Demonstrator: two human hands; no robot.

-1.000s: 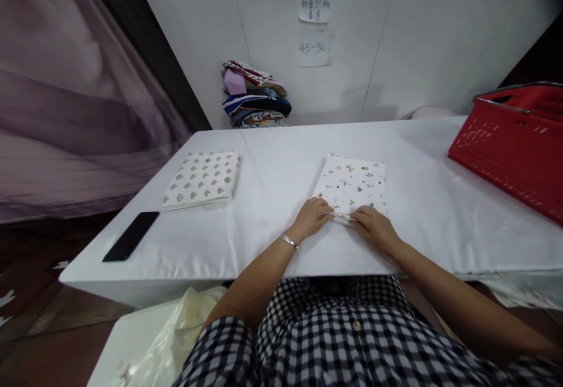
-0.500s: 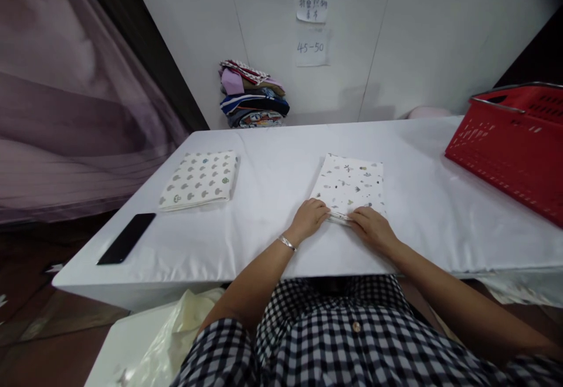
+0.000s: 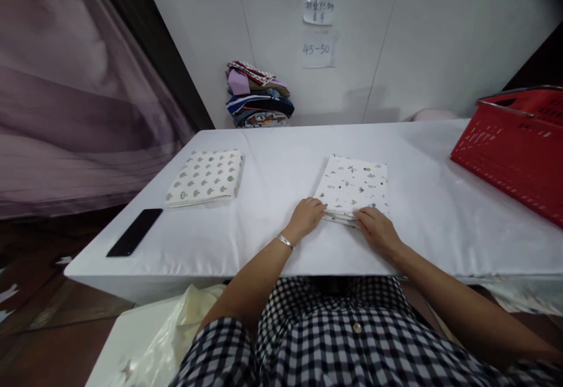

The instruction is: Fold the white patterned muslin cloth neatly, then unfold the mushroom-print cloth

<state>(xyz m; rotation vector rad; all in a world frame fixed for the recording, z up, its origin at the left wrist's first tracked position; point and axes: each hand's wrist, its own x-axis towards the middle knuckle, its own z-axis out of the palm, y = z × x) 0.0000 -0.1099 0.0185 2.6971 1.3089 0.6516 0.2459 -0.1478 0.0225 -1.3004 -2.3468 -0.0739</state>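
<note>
A white cloth with a small plant print (image 3: 354, 183), folded into a layered rectangle, lies flat on the table in front of me. My left hand (image 3: 307, 217) pinches its near left corner, fingers closed over the folded layers. At the near edge, toward the right corner, my right hand (image 3: 377, 230) has its thumb and fingers closed on the same cloth. Between the hands the stacked layers of the edge show. Farther left rests another folded cloth, white with grey tree-like shapes (image 3: 206, 176), touched by neither hand.
The white-covered table (image 3: 272, 164) has a black phone (image 3: 135, 233) near its left edge and a red basket (image 3: 510, 152) at its right end. Behind it is a pile of folded fabrics (image 3: 259, 98) by the wall. A plastic bag (image 3: 169, 334) sits below on the left.
My hands have spread slightly apart along the cloth's near edge, exposing more of the layers between them. The view has shifted a little to the left.
</note>
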